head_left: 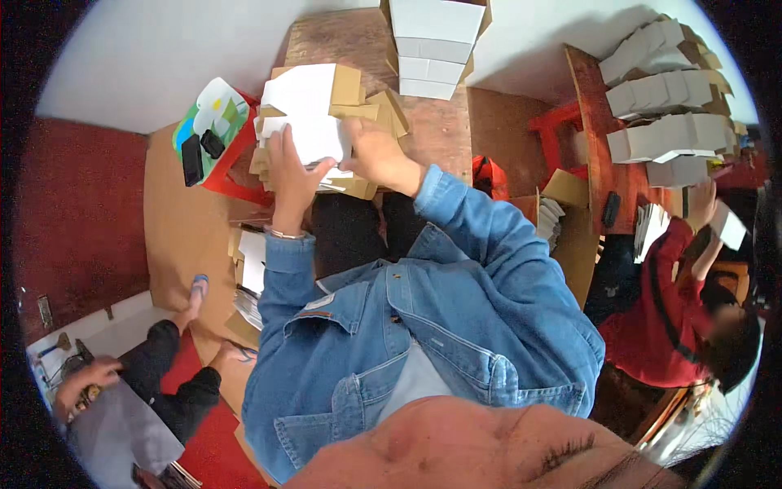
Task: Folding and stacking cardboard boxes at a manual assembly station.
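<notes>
Closest in, the person's left hand (pixel 295 173) is half open on the near left part of a white carton (pixel 313 140), fingers laid along its side and thumb reaching across its near edge; it has hold of that side. The right hand (pixel 379 155) is curled more tightly, gripping the carton's right edge. The one carton being worked lies between the two hands.

The step in hand appears to be shaping or squaring this carton; the next move calls for an even hold on both sides, so that its edges stay aligned.

Under and around the carton spreads a pile of cardboard blanks (pixel 346 85), white on one face and brown on the other, overlapping too much to count. To the carton's left is one stool (pixel 226 114) with a colourful top, bearing two black items: a phone (pixel 192 160) and a small case (pixel 212 144).

Beyond the carton, on the bare wood of the desk (pixel 440 134), stands one stack of white boxes (pixel 436 61), about four tiers showing. Well to the carton's right are three rows of finished boxes (pixel 664 98), and beside them one co-worker in red (pixel 664 318) holds one white piece (pixel 727 226). A second person (pixel 126 424) sits far behind the carton, to its left.
</notes>
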Action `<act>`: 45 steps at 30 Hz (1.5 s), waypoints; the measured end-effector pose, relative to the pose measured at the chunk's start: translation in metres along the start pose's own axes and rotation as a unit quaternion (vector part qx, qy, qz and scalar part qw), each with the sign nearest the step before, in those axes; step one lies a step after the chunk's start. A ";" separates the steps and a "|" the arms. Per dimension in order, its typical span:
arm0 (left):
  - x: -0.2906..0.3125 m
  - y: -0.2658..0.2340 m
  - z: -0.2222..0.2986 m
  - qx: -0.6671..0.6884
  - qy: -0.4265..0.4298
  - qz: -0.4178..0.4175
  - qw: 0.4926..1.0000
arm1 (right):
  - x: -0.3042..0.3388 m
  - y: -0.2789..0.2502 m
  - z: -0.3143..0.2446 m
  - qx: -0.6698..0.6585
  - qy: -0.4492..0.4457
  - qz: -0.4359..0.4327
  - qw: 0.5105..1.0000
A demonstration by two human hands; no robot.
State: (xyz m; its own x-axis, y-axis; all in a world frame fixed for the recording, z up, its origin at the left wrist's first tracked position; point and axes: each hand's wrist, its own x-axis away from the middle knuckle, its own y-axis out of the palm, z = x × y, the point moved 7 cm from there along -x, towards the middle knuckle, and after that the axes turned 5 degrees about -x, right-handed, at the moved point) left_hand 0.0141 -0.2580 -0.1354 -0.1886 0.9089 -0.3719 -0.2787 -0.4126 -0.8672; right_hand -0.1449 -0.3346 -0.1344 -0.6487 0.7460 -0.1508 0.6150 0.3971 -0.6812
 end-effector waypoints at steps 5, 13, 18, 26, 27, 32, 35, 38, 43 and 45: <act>0.011 -0.009 -0.016 0.074 -0.060 0.027 0.995 | -0.003 0.004 -0.006 -0.036 0.063 0.046 0.996; 0.021 -0.004 -0.028 0.153 -0.113 0.066 0.980 | -0.021 0.004 -0.012 -0.057 0.039 0.026 0.997; 0.026 -0.031 -0.027 0.486 -0.205 0.121 0.841 | 0.008 -0.002 -0.003 -0.364 0.035 -0.008 0.931; 0.030 -0.136 0.067 0.263 0.095 0.134 0.951 | 0.123 -0.044 0.026 -0.772 0.103 -0.031 0.627; 0.032 -0.134 0.071 0.267 0.098 0.129 0.950 | 0.134 -0.052 0.026 -0.788 0.076 -0.029 0.611; 0.037 -0.100 0.115 0.287 0.185 -0.021 0.940 | 0.184 -0.045 0.078 -0.827 0.083 0.029 0.555; 0.042 -0.087 0.146 0.300 0.167 -0.038 0.939 | 0.202 -0.031 0.102 -0.846 0.086 0.022 0.525; 0.048 -0.073 0.169 0.225 0.267 -0.023 0.937 | 0.215 -0.029 0.109 -0.844 0.101 -0.004 0.527; 0.074 -0.050 0.199 0.219 0.348 -0.121 0.904 | 0.227 -0.064 0.135 -0.492 0.216 -0.036 0.843; 0.079 -0.053 0.219 0.195 0.388 -0.127 0.892 | 0.233 -0.101 0.130 -0.381 0.192 0.065 0.902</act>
State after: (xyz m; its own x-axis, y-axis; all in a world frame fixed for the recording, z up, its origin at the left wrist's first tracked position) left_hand -0.1922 -0.1777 -0.0461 0.5932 0.6817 -0.4283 -0.5543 -0.0400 -0.8314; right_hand -0.4168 -0.2701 -0.1940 -0.4362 0.8846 0.1652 0.8990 0.4363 0.0374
